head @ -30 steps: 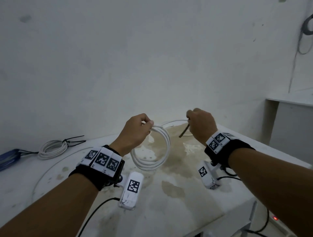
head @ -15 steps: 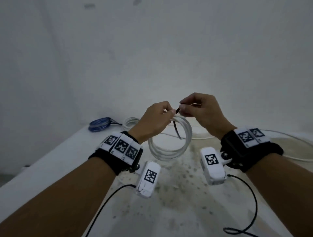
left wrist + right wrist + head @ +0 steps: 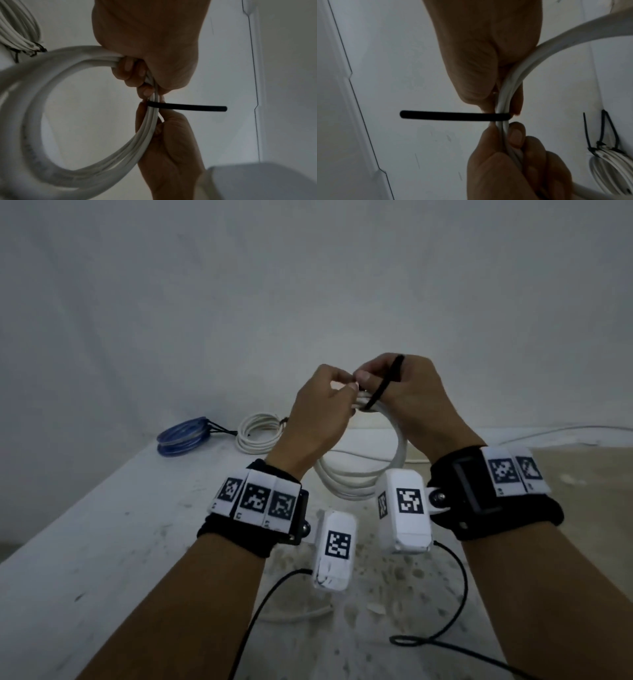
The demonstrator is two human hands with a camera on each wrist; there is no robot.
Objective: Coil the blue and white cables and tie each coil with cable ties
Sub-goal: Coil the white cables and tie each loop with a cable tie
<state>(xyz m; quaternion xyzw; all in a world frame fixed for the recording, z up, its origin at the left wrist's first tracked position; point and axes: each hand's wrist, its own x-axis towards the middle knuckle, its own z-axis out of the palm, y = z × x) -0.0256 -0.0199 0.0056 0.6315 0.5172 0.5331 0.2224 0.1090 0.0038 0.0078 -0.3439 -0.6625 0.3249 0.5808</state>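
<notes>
Above the table's (image 3: pixel 113 542) bare middle, both hands' fingers (image 3: pixel 130 70) clamp the white coil (image 3: pixel 346 484), black tie (image 3: pixel 383 385) between.

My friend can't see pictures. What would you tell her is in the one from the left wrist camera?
Two hands hold a coil of white cable upright: the left hand grips the bundled strands from above, the right hand from below. Between them a black cable tie crosses the bundle, its free end sticking out sideways.
</notes>
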